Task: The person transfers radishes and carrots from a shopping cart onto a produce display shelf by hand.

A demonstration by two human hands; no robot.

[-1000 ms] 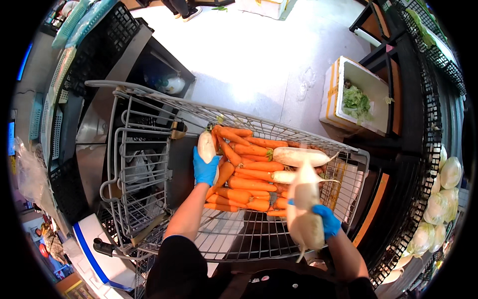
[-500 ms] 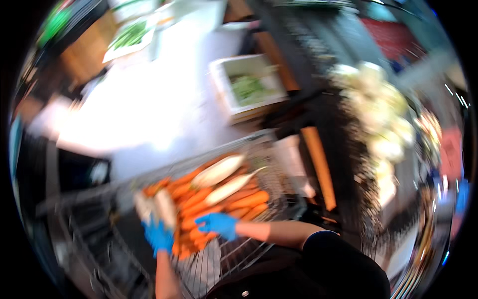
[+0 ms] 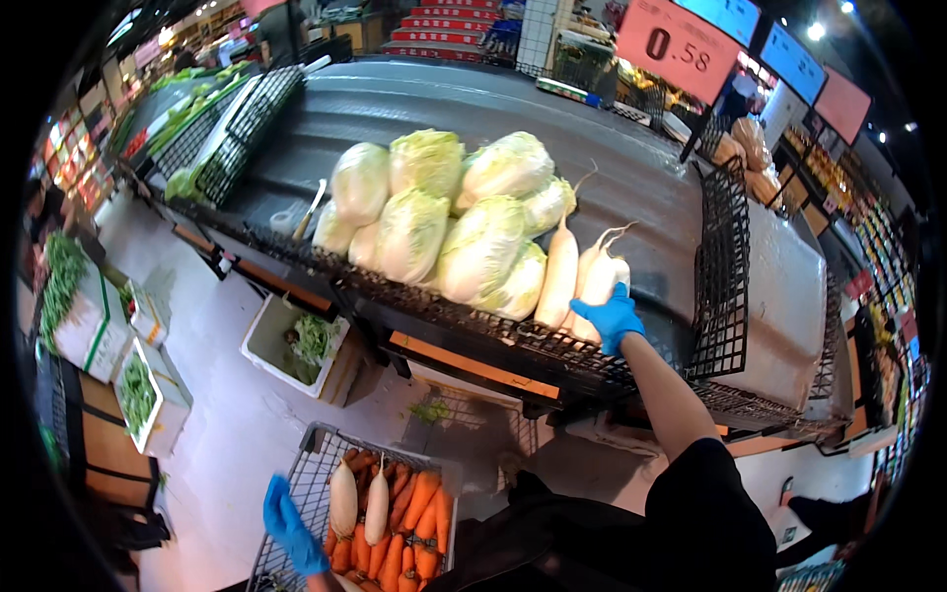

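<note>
My right hand [image 3: 612, 318], in a blue glove, grips a white radish [image 3: 601, 286] at the front edge of the sloping display stand. Other white radishes [image 3: 559, 272] lean beside it with their thin roots pointing up. Several napa cabbages [image 3: 483, 245] are heaped just to their left. Lower down, my blue-gloved left hand [image 3: 293, 528] is over the left rim of a wire cart [image 3: 314, 441]. Its fingers are stretched out, and I see nothing in them. In the cart, two white radishes [image 3: 377, 505] rest on many carrots [image 3: 422, 490].
A black mesh divider [image 3: 721, 281] bounds the stand on the right. On the floor is a white foam box [image 3: 264, 340] of greens. More boxes of green vegetables [image 3: 138, 395] stand at far left. A pink price sign [image 3: 676, 44] rises behind the stand.
The view has swung from the cart up to the stand. My right hand has gone from the carrots to a radish on the stand. My left hand has left the radishes in the cart.
</note>
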